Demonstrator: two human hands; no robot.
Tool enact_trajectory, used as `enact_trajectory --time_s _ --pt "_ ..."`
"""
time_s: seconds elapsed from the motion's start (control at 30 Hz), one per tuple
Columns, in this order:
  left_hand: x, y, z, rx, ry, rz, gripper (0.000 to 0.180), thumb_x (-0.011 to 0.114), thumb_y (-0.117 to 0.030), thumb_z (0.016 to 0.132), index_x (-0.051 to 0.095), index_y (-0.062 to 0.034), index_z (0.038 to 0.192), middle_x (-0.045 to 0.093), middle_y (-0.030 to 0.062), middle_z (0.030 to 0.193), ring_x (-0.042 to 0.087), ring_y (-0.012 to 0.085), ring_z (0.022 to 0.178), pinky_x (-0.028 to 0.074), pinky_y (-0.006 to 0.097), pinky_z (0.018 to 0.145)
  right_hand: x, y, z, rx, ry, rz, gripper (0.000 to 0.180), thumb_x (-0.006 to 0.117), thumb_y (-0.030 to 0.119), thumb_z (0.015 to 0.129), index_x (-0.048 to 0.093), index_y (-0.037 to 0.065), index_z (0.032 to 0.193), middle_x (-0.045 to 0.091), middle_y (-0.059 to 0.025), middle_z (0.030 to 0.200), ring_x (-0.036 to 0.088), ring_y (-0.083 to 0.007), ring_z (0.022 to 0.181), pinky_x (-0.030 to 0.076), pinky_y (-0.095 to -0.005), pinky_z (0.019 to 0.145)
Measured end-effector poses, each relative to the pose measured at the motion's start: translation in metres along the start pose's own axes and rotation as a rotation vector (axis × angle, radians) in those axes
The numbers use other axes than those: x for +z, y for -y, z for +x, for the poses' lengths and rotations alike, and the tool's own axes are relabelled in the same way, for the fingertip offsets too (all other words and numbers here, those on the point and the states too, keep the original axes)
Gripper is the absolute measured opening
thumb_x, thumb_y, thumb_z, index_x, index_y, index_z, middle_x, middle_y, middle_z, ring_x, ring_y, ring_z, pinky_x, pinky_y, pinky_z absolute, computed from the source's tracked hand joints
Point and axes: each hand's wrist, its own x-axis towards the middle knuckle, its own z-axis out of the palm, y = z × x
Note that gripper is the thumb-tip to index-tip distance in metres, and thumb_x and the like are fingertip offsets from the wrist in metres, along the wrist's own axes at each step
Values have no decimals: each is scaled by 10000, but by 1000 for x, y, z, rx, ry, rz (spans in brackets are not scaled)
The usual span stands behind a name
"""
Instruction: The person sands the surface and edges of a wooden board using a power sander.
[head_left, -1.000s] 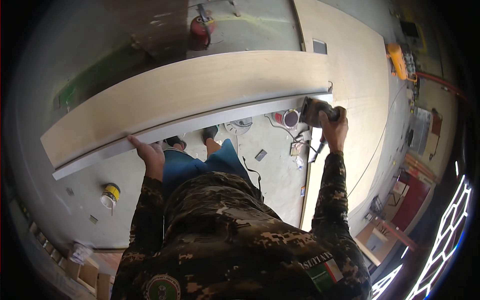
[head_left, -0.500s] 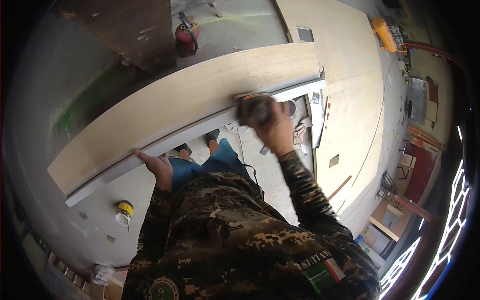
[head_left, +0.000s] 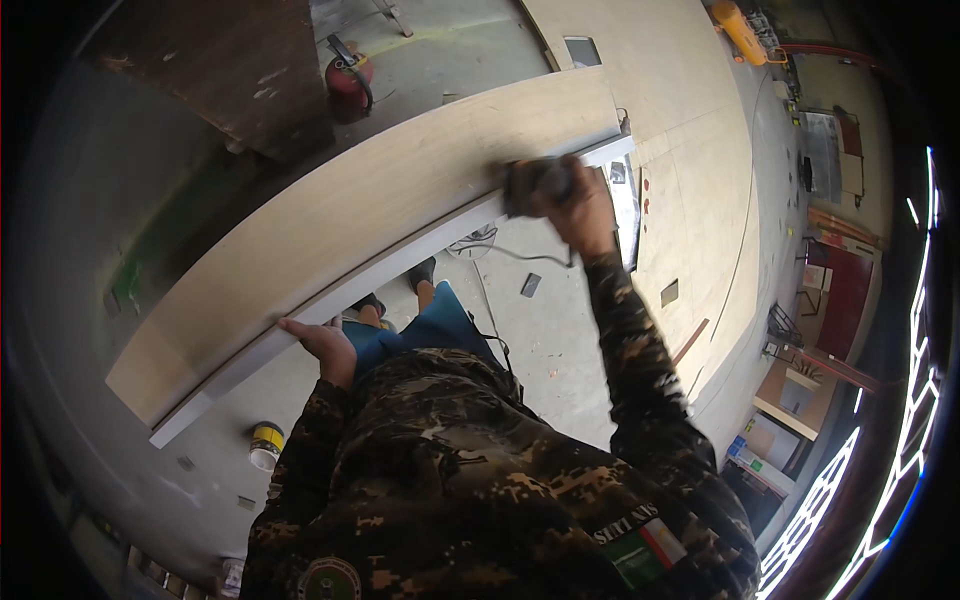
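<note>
A long pale wooden board (head_left: 370, 190) runs slantwise in front of me, with a narrow light-grey strip (head_left: 405, 255) along its near edge. My right hand (head_left: 587, 222) is closed over a dark, motion-blurred power sander (head_left: 532, 187), which lies across the strip toward the board's right end. From it a cord (head_left: 525, 257) hangs below the board. Farther left, my left hand (head_left: 326, 348) grips the strip, thumb on its top; the other fingers are partly hidden. What the board rests on is hidden.
Beyond the board stand a red fire extinguisher (head_left: 349, 88) and a dark brown panel (head_left: 215, 70). Large plywood sheets (head_left: 690, 150) lie at the right, with an orange compressor tank (head_left: 738, 32) past them. A yellow-and-black can (head_left: 266, 445) sits on the floor at lower left.
My right hand has moved the sander right along the strip, toward the board's right end. The left hand keeps its grip. The whole view has shifted slightly.
</note>
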Motion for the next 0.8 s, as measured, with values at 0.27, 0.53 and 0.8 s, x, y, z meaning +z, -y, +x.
enact_trajectory --time_s 0.27,0.53,0.8 --pt "-10 14 -3 67 -104 80 942 353 -751 964 209 -49 1576 301 209 1590 362 398 1436 365 545 1174 -17 -42 16 222 66 53 610 823 328 720 579 88 1226 676 -213 1033 680 -395 928 552 -473 799" --pt "-12 12 -4 77 -77 94 999 304 -758 967 176 34 1562 299 274 1566 359 419 1431 374 562 1169 37 153 -80 122 153 153 539 729 236 791 536 168 1290 547 -226 1094 671 -431 813 570 -523 656" --pt "-18 10 4 60 -32 40 964 325 -749 972 121 -49 1603 177 193 1652 242 397 1503 265 608 1207 16 84 -51 119 65 156 417 720 313 830 574 166 1193 566 -202 998 660 -429 800 559 -521 658"
